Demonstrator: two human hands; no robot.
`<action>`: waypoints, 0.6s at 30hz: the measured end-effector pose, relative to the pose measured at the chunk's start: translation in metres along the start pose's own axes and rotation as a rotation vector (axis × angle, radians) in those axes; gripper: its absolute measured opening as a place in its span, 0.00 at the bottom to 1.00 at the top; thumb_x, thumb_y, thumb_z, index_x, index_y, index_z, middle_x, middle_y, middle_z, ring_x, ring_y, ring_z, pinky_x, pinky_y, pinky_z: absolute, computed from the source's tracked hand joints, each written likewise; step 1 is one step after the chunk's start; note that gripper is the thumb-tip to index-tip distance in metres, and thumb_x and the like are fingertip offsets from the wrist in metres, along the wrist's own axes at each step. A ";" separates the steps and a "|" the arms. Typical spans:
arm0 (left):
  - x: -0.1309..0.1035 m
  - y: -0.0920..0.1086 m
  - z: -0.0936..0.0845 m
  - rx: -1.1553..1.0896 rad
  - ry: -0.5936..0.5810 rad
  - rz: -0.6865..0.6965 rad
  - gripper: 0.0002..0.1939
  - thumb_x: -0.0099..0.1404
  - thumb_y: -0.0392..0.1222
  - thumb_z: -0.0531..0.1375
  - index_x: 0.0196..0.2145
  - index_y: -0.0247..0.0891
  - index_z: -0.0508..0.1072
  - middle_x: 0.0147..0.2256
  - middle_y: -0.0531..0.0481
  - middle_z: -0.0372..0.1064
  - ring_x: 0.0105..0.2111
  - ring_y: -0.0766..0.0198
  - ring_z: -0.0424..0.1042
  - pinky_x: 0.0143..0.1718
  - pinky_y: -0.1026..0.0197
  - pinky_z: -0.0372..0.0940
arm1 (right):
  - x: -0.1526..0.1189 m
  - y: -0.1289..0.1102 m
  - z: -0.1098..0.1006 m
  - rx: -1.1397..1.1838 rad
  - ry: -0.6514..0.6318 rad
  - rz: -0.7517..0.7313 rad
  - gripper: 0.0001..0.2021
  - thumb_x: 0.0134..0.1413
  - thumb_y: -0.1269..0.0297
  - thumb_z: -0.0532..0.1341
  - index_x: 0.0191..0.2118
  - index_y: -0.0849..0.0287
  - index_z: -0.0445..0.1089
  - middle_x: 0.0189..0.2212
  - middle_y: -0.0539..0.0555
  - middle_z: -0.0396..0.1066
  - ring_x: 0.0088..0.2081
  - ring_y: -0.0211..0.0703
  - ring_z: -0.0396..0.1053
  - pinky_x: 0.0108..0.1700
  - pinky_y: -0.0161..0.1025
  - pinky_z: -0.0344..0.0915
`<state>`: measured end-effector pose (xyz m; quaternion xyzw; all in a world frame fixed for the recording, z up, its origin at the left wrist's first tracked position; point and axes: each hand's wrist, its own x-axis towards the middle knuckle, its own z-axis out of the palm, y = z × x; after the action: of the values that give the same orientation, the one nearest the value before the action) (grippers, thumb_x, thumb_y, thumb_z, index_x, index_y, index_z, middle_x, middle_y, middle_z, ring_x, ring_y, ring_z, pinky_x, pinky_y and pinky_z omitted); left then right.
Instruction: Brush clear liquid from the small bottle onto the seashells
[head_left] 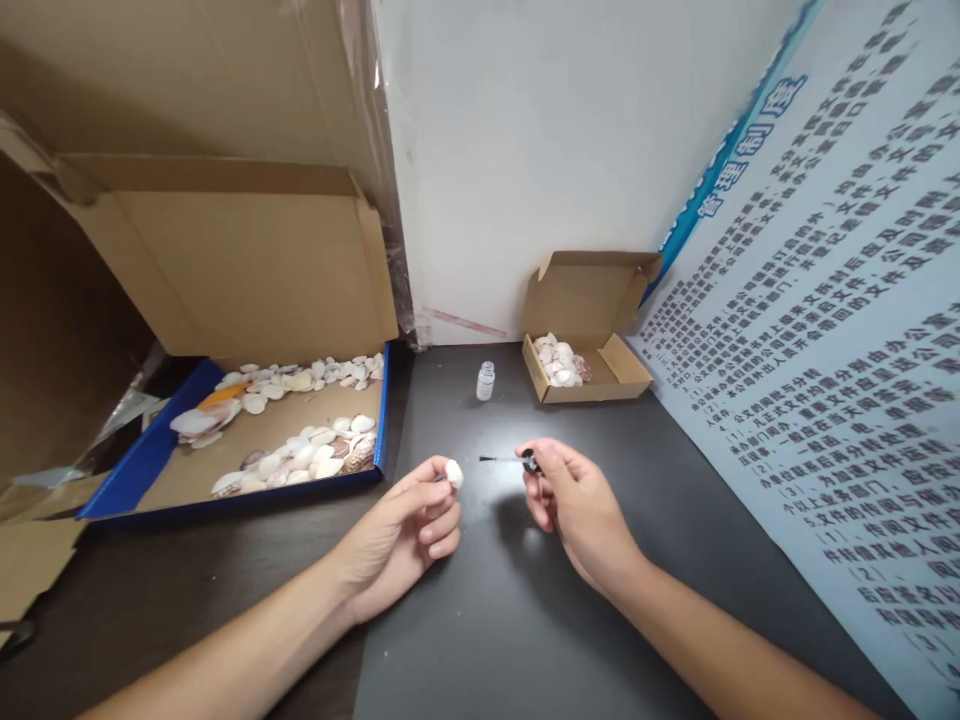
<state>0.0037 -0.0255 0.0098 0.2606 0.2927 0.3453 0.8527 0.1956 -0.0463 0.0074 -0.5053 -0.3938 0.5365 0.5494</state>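
Seen from the head camera, looking down at a dark tabletop (525, 600), two bare forearms reach in from the bottom edge. The left hand (405, 530) rests on the table with its thumb and forefinger pinched on a small white shell (454, 473), held up at the fingertips; the other fingers curl under. The right hand (574, 500) sits just beside it, its fingertips closed on the black cap of a thin brush (506, 460), whose slender stem points left toward the shell, the tip near it but apart. Beyond the hands, in the middle of the table, stands a small clear bottle (486, 380), upright and uncapped as far as can be told. To its right lies a small open cardboard box (626, 370) with a heap of pale shells in its left half. At the left, a larger flat cardboard tray with a blue rim (384, 400) holds many more shells spread in loose rows, its lid standing open behind. A white wall and a slanted poster with printed text (825, 300) close the right side. The shell looks light, stiff and brittle – likely smooth and a little slippery, so a gentle pinch at its edges seems the sound way to hold it. The brush appears weightless and best held by its cap.
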 end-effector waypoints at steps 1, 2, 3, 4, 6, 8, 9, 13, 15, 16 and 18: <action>-0.001 -0.001 0.001 -0.035 0.020 -0.008 0.04 0.63 0.34 0.61 0.33 0.36 0.67 0.27 0.58 0.52 0.20 0.76 0.47 0.21 0.67 0.48 | -0.002 0.002 0.002 -0.008 -0.009 0.003 0.19 0.58 0.46 0.60 0.36 0.60 0.68 0.19 0.43 0.62 0.14 0.28 0.56 0.17 0.28 0.49; -0.002 -0.002 0.001 -0.065 0.031 -0.016 0.04 0.63 0.34 0.61 0.33 0.35 0.67 0.26 0.58 0.51 0.20 0.76 0.47 0.21 0.68 0.49 | -0.005 0.005 0.004 -0.012 -0.017 0.002 0.18 0.58 0.47 0.61 0.37 0.59 0.67 0.20 0.44 0.64 0.14 0.28 0.57 0.17 0.28 0.50; -0.003 -0.003 0.002 -0.092 0.037 -0.023 0.05 0.63 0.34 0.61 0.33 0.35 0.67 0.26 0.58 0.50 0.20 0.76 0.47 0.21 0.68 0.49 | -0.007 0.007 0.006 -0.016 -0.024 -0.005 0.17 0.57 0.49 0.62 0.38 0.59 0.67 0.22 0.44 0.65 0.15 0.29 0.59 0.18 0.29 0.52; -0.003 -0.004 0.002 -0.117 0.039 -0.027 0.05 0.64 0.35 0.62 0.32 0.35 0.67 0.25 0.59 0.49 0.20 0.75 0.47 0.21 0.68 0.49 | -0.010 0.009 0.006 -0.028 -0.033 -0.022 0.15 0.57 0.50 0.63 0.39 0.58 0.66 0.24 0.45 0.67 0.15 0.29 0.60 0.18 0.29 0.54; -0.002 -0.006 0.005 -0.159 0.042 -0.027 0.07 0.64 0.34 0.61 0.30 0.34 0.66 0.24 0.59 0.48 0.20 0.75 0.47 0.21 0.69 0.49 | -0.015 0.012 0.005 -0.083 -0.066 -0.094 0.12 0.58 0.55 0.63 0.41 0.57 0.64 0.26 0.45 0.67 0.17 0.30 0.62 0.20 0.30 0.56; -0.001 -0.007 0.007 -0.195 0.048 -0.022 0.07 0.64 0.33 0.61 0.29 0.35 0.65 0.23 0.59 0.47 0.19 0.75 0.47 0.21 0.69 0.49 | -0.020 0.014 0.004 -0.185 -0.112 -0.204 0.08 0.60 0.60 0.61 0.41 0.56 0.63 0.24 0.43 0.64 0.18 0.31 0.62 0.23 0.31 0.58; -0.001 -0.008 0.008 -0.211 0.051 -0.021 0.07 0.64 0.32 0.61 0.30 0.35 0.65 0.22 0.59 0.47 0.19 0.75 0.47 0.21 0.69 0.48 | -0.021 0.015 0.003 -0.237 -0.137 -0.247 0.07 0.61 0.62 0.60 0.41 0.56 0.63 0.23 0.43 0.62 0.19 0.32 0.61 0.24 0.31 0.58; -0.001 -0.007 0.009 -0.264 0.057 -0.021 0.05 0.64 0.32 0.61 0.32 0.36 0.66 0.21 0.60 0.48 0.19 0.75 0.48 0.21 0.69 0.47 | -0.023 0.016 0.002 -0.396 -0.172 -0.276 0.05 0.60 0.64 0.59 0.40 0.55 0.62 0.22 0.43 0.60 0.21 0.34 0.59 0.24 0.32 0.57; -0.001 -0.005 0.008 -0.279 0.054 -0.014 0.06 0.64 0.32 0.60 0.31 0.36 0.66 0.22 0.60 0.48 0.19 0.75 0.47 0.21 0.68 0.46 | -0.022 0.016 0.002 -0.439 -0.146 -0.260 0.05 0.60 0.64 0.59 0.38 0.55 0.61 0.22 0.43 0.60 0.21 0.35 0.59 0.24 0.32 0.57; -0.001 -0.004 0.006 -0.287 0.050 -0.012 0.06 0.65 0.32 0.60 0.31 0.36 0.66 0.22 0.60 0.48 0.19 0.75 0.47 0.21 0.68 0.46 | -0.023 0.016 0.001 -0.446 -0.137 -0.251 0.05 0.60 0.64 0.59 0.38 0.55 0.61 0.22 0.43 0.60 0.22 0.35 0.59 0.24 0.32 0.57; -0.001 -0.001 0.004 -0.301 0.046 -0.013 0.07 0.65 0.33 0.59 0.30 0.36 0.65 0.22 0.59 0.48 0.19 0.75 0.46 0.21 0.68 0.45 | -0.024 0.018 -0.001 -0.424 -0.143 -0.217 0.06 0.61 0.63 0.59 0.37 0.55 0.60 0.23 0.43 0.60 0.22 0.34 0.59 0.24 0.32 0.56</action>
<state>0.0064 -0.0279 0.0116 0.1198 0.2588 0.3856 0.8775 0.1905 -0.0714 -0.0073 -0.5245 -0.5874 0.4142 0.4564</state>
